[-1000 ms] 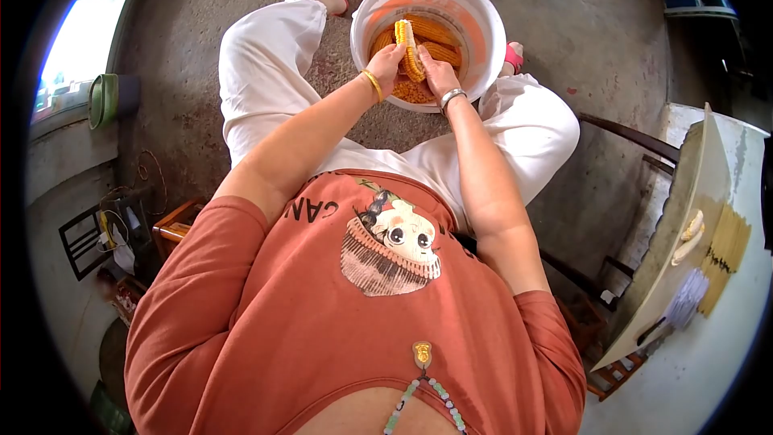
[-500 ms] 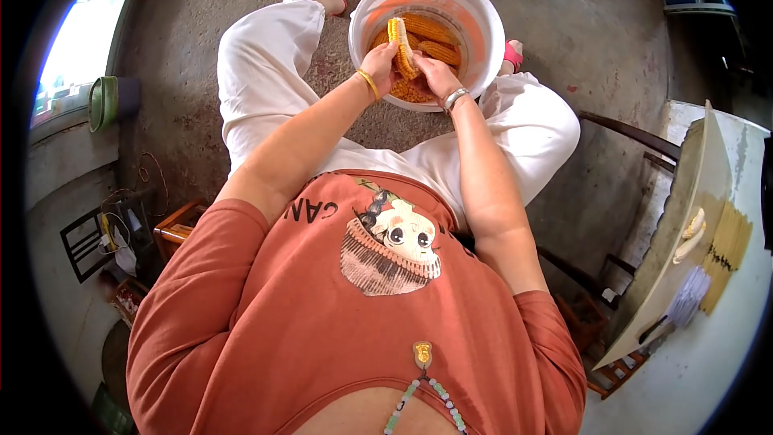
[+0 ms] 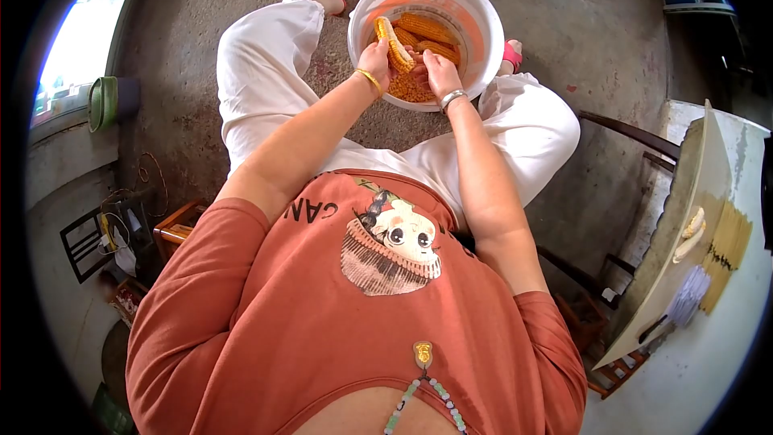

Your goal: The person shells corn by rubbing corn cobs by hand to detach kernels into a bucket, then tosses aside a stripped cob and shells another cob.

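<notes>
My left hand (image 3: pixel 376 62) is closed around a corn cob (image 3: pixel 394 44), holding it tilted over the bucket. Yellow kernels remain on the cob's sides, and a pale bare strip runs along it. Just right of the cob is my right hand (image 3: pixel 440 73), its fingers apart and partly in shadow, with nothing visible in them. Beneath both hands stands a white bucket (image 3: pixel 481 28) with an orange band. Inside it lie several whole corn cobs (image 3: pixel 429 28), and loose corn kernels (image 3: pixel 411 90) cover the near part of the bottom.
My white-trousered legs (image 3: pixel 270 72) flank the bucket on the concrete floor (image 3: pixel 564 8). At right, a table (image 3: pixel 684 185) holds a pale curved object (image 3: pixel 690 234). A wooden chair (image 3: pixel 179 225) stands at left, and a green bin (image 3: pixel 103 103) is below the window.
The cob has shifted slightly left with my left hand and leans further left. My right hand has drawn away from the cob and its fingers have loosened.
</notes>
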Tool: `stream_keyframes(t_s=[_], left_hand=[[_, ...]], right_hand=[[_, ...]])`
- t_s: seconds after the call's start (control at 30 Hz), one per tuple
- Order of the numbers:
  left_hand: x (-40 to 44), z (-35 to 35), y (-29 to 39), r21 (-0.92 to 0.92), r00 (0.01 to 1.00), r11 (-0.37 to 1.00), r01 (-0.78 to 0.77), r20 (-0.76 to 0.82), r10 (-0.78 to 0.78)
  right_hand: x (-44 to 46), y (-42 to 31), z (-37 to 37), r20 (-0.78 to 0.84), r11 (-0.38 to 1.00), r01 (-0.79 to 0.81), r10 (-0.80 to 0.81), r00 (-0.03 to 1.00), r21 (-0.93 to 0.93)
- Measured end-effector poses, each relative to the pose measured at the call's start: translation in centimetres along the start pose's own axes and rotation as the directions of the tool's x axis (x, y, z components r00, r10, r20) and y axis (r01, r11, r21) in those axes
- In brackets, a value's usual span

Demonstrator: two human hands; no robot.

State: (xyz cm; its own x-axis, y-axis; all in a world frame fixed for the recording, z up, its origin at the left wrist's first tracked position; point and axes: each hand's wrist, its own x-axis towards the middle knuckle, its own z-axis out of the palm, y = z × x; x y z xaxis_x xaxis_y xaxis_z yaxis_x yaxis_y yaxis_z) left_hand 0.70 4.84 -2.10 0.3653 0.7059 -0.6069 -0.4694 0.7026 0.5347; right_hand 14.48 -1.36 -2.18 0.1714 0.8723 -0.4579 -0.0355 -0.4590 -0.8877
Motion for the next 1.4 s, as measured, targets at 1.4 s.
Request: stream_keyframes(t_s=[1.4], left_hand=[[1.7,-0.8,-1.1,0.185,0.975,0.964,0.189,-0.151,-0.162]], right_hand=[[-2.3,-3.6,-0.9,0.371,0.716,0.512,-0.365,0.854,-0.474]])
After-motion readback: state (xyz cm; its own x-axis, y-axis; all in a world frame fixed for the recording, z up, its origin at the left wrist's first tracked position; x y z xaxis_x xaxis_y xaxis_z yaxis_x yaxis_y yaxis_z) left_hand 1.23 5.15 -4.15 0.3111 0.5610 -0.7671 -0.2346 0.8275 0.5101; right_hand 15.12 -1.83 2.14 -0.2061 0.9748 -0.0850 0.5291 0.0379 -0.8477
